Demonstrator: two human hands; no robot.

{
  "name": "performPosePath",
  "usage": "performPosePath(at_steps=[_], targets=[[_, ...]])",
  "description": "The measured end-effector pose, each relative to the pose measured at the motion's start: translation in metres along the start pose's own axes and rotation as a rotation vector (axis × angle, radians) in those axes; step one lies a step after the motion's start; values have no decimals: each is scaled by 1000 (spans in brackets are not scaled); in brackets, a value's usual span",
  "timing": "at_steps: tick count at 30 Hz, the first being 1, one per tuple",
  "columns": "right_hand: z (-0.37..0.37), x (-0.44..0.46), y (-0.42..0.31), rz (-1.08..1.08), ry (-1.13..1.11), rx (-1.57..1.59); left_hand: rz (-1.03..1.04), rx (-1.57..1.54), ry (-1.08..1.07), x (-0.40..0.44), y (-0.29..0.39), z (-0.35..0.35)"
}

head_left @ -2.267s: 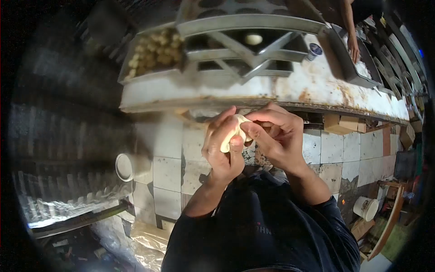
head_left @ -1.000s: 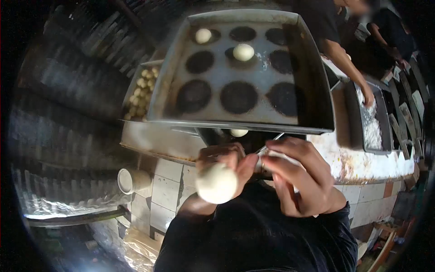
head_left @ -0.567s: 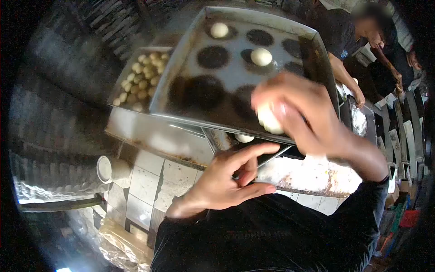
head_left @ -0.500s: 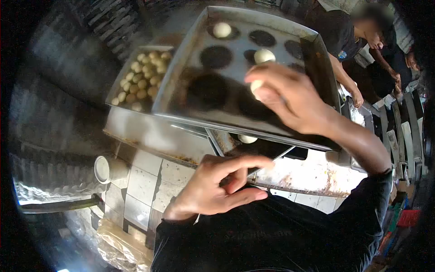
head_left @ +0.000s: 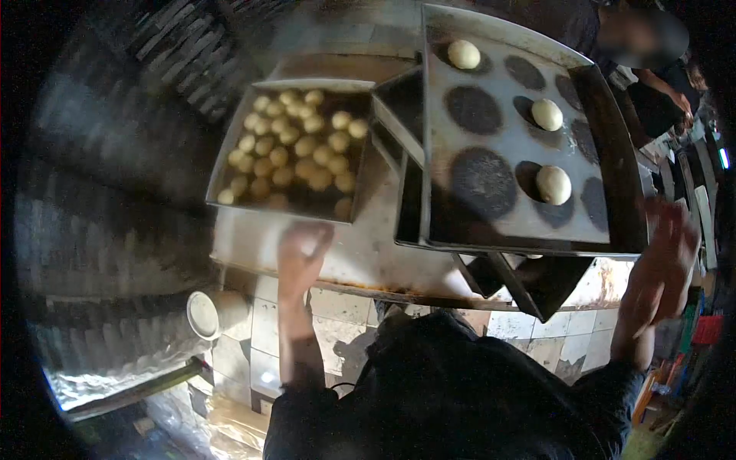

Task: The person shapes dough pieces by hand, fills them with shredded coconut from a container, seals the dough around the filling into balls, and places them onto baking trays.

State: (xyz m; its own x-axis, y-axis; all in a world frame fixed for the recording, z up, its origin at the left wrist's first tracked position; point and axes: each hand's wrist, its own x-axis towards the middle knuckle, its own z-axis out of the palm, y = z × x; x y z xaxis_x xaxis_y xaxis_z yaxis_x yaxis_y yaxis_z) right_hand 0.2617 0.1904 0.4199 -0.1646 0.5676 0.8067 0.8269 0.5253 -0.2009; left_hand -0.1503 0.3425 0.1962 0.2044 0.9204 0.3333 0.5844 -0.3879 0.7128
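Three pale dough balls rest on the large baking tray (head_left: 441,207): one ball (head_left: 464,54) at the back, another (head_left: 547,114) in the middle and a third (head_left: 553,185) nearer the front. Dark round patches mark the tray's bottom. Just off its front right corner is my right hand (head_left: 665,264), fingers stretched out and nothing in it. My left hand (head_left: 303,257) is in front of the smaller tray (head_left: 280,209), which holds many dough balls (head_left: 287,138). Motion blurs the left fingers, so their grip does not show.
More dark trays (head_left: 529,287) are stacked crosswise beneath the large one, on a worn pale table (head_left: 368,261). A whitish bucket (head_left: 205,315) stands on the tiled floor at left. Another person's hand (head_left: 678,103) shows at the far right, near several slats.
The dough ball from my right hand now lies on the large tray, and that hand has moved right, empty. My left hand has shifted left and up. The view has turned left.
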Motion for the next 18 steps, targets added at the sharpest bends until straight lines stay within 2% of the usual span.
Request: performPosePath(at_steps=[1,2,4,8,9,10,12,14,15,16,18], targets=[[-17,-33,-5,272,-75,89,-40,-68,61,18,2,3],[-30,-55,-11,549,-146,177,36,232,72,30,-23,13],[18,1,-52,-115,-321,10,-2,247,-15,51,-36,32],[4,-41,-74,166,-196,-204,-76,600,-472,82,-47,56],[1,-58,-72,197,-94,-200,-90,701,-582,84,-49,61],[-5,-63,-80,307,-107,-258,-70,714,-597,81,-62,64],[-17,-87,-81,380,-114,-269,-186,382,-526,75,-89,54],[-21,-115,-88,513,-91,-252,58,488,-204,53,-79,30],[-27,-128,-82,421,-80,-197,-15,339,-186,45,-25,3],[-27,-144,-85,471,-55,-176,-81,189,-155,38,42,-22],[-21,-159,-95,684,48,17,38,-204,112,-1,126,-24]])
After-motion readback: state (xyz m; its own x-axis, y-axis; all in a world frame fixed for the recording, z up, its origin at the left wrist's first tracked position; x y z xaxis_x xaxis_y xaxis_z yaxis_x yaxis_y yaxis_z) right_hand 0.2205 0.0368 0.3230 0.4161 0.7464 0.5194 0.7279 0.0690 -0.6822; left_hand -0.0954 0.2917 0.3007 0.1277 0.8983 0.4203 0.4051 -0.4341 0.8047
